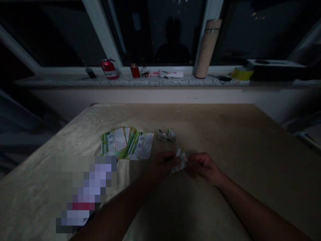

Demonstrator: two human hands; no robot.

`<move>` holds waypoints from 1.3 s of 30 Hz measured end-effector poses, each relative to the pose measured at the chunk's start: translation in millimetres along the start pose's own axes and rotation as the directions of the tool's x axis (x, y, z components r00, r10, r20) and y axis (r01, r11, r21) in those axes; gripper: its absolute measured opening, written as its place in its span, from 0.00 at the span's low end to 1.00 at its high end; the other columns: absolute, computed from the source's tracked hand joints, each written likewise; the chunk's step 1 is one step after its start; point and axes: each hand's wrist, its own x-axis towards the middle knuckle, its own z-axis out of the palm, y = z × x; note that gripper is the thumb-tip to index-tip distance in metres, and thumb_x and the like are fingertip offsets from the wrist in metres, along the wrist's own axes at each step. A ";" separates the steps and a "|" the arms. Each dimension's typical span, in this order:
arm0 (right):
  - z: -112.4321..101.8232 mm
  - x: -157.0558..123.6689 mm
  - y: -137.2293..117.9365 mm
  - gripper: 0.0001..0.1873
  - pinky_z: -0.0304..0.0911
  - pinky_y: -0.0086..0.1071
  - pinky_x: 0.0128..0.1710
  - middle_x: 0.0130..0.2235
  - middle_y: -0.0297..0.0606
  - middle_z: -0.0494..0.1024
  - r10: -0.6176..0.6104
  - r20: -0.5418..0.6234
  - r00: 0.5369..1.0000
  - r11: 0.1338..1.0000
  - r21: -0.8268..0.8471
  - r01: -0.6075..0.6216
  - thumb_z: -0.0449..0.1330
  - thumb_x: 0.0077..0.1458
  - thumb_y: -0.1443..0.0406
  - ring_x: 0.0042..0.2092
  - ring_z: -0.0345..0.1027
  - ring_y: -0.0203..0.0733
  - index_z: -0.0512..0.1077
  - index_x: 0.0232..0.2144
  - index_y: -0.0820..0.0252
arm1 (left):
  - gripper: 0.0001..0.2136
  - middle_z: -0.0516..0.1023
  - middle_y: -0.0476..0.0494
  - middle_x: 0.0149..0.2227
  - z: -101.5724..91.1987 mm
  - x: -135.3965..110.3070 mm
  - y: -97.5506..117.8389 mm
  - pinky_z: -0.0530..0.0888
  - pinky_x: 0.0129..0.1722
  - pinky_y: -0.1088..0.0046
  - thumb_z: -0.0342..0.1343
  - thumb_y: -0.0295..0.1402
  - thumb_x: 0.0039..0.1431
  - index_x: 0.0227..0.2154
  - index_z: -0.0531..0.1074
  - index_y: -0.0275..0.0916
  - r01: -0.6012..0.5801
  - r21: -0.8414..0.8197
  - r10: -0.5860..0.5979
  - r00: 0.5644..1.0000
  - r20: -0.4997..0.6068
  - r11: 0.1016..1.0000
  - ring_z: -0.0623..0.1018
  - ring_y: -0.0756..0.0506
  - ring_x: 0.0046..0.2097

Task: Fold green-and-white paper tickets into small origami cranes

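Observation:
Between my two hands is a folded paper leaflet, green and white with print, bent to a pointed shape. My left hand pinches its left side, thumb on top. On its right side, my right hand grips the edge with closed fingers. Just beyond my hands lie two small folded paper pieces, side by side on the table. Several flat printed leaflets, green and white, overlap in a fan to the left of them.
A pixelated, blurred object lies on the table by my left forearm. The windowsill behind holds a red can, a small jar, a tall cardboard tube and a yellow roll. The light is dim.

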 end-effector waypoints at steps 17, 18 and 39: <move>-1.3 -6.6 4.0 0.24 0.55 0.27 0.24 0.20 0.33 0.71 0.019 -0.011 1.000 1.000 -0.006 -0.019 0.63 0.62 0.50 0.23 0.61 0.32 0.73 0.23 0.63 | 0.16 0.77 0.46 0.28 2.1 -7.3 2.3 0.66 0.32 0.74 0.69 0.45 0.52 0.32 0.81 0.35 0.002 -0.040 0.000 0.998 0.060 0.999 0.71 0.49 0.29; -1.3 -7.0 3.2 0.24 0.55 0.27 0.24 0.20 0.33 0.71 0.017 -0.016 1.000 1.000 -0.018 -0.017 0.62 0.62 0.50 0.23 0.61 0.32 0.73 0.23 0.63 | 0.16 0.77 0.46 0.29 2.8 -7.3 3.2 0.66 0.32 0.73 0.69 0.44 0.52 0.33 0.82 0.35 0.008 -0.042 -0.005 0.997 0.072 0.999 0.72 0.49 0.30; -0.3 -6.3 -5.3 0.20 0.57 0.24 0.21 0.20 0.30 0.70 0.171 -0.003 0.985 0.978 0.122 -0.169 0.72 0.52 0.53 0.20 0.60 0.29 0.73 0.24 0.62 | 0.13 0.75 0.49 0.25 10.7 -12.7 11.4 0.66 0.30 0.74 0.71 0.40 0.47 0.27 0.79 0.35 0.115 -0.159 -0.104 0.992 0.072 0.981 0.71 0.51 0.27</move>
